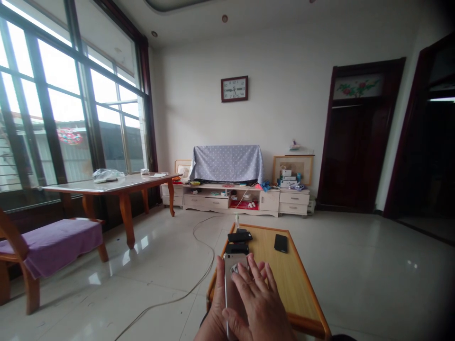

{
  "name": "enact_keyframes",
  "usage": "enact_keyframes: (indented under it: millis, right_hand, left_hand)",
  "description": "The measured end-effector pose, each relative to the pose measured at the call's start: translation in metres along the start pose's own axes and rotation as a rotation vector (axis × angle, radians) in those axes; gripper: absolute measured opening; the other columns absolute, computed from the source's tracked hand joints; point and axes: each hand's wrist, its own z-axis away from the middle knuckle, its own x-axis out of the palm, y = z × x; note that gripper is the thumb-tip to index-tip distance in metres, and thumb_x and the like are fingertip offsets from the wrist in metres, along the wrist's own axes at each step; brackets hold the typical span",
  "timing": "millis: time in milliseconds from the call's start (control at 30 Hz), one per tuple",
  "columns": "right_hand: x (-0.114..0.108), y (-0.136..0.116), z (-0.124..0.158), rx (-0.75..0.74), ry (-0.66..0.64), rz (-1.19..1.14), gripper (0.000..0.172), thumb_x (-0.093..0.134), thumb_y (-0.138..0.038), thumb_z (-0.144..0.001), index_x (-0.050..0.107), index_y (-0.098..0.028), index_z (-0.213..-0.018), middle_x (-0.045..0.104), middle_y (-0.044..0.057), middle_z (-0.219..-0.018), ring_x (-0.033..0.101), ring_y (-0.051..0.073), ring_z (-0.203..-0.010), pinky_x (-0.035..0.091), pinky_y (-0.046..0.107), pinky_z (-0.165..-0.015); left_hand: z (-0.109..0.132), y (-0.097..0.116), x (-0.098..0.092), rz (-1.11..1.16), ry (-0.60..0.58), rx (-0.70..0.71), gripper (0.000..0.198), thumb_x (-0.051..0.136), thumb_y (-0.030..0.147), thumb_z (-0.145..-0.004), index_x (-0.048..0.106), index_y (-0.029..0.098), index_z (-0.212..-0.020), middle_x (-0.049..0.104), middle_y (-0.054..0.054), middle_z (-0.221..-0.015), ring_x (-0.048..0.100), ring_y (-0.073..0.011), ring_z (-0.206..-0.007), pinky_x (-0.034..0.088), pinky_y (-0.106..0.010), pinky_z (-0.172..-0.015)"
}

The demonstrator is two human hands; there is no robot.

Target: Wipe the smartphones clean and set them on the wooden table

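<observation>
Low over the near left corner of the wooden worktop (298, 289), your left hand (213, 322) cradles a silver phone (232, 284), your right hand (258, 303) flat across it. Three dark phones lie beyond: two by the left edge (240, 237), one (280, 243) further right.

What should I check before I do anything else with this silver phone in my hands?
1. Left hand supports the silver phone from beneath: ok.
2. Right hand lies flat on its back: ok.
3. Phone is over the wooden table edge, not the floor: cannot tell.
4. Free space beside the black phone: ok.
5. Stacked black devices just beyond the phone, not touching: cannot tell.
6. White cable lies on the floor beside the table: not ok.
</observation>
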Motion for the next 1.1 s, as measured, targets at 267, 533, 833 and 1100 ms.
enact_keyframes:
  millis: [267, 533, 833, 1100]
  right_hand:
    - [-0.014, 0.006, -0.014, 0.153, -0.035, 0.019, 0.058, 0.048, -0.058, -0.1, 0.049, -0.028, -0.149, 0.043, 0.001, -0.159, 0.03, 0.04, -0.151, 0.028, 0.075, -0.117]
    - [0.001, 0.003, 0.003, 0.01, 0.041, 0.026, 0.06, 0.055, -0.06, -0.095, 0.054, -0.026, -0.145, 0.046, 0.002, -0.156, 0.039, 0.042, -0.146, 0.041, 0.071, -0.109]
    - [-0.002, 0.01, 0.009, -0.028, 0.036, 0.095, 0.065, 0.051, -0.066, -0.095, 0.052, -0.025, -0.146, 0.044, 0.003, -0.159, 0.035, 0.04, -0.149, 0.031, 0.068, -0.116]
    - [0.024, 0.004, 0.044, -0.165, 0.213, 0.228, 0.066, 0.052, -0.072, -0.09, 0.066, -0.023, -0.131, 0.063, 0.002, -0.142, 0.055, 0.038, -0.134, 0.018, 0.06, -0.123]
  left_hand:
    - [0.0, 0.001, 0.013, 0.07, -0.235, 0.008, 0.092, 0.021, 0.087, -0.088, 0.05, 0.025, -0.149, 0.053, -0.009, -0.154, 0.024, -0.0333, -0.155, 0.006, -0.049, -0.128]
    - [0.003, 0.001, -0.003, 0.085, -0.033, -0.013, 0.087, 0.033, 0.089, -0.083, 0.058, 0.03, -0.142, 0.059, -0.007, -0.147, 0.032, -0.0345, -0.152, 0.022, -0.056, -0.124]
    - [0.002, 0.013, 0.003, 0.179, -0.026, 0.055, 0.089, 0.036, 0.083, -0.09, 0.053, 0.016, -0.145, 0.056, -0.017, -0.15, 0.046, -0.0351, -0.144, 0.029, -0.052, -0.123]
    - [-0.003, 0.022, -0.021, 0.223, 0.109, 0.165, 0.088, 0.047, 0.076, -0.091, 0.041, 0.013, -0.152, 0.06, -0.018, -0.145, 0.054, -0.0282, -0.138, 0.032, -0.045, -0.123]
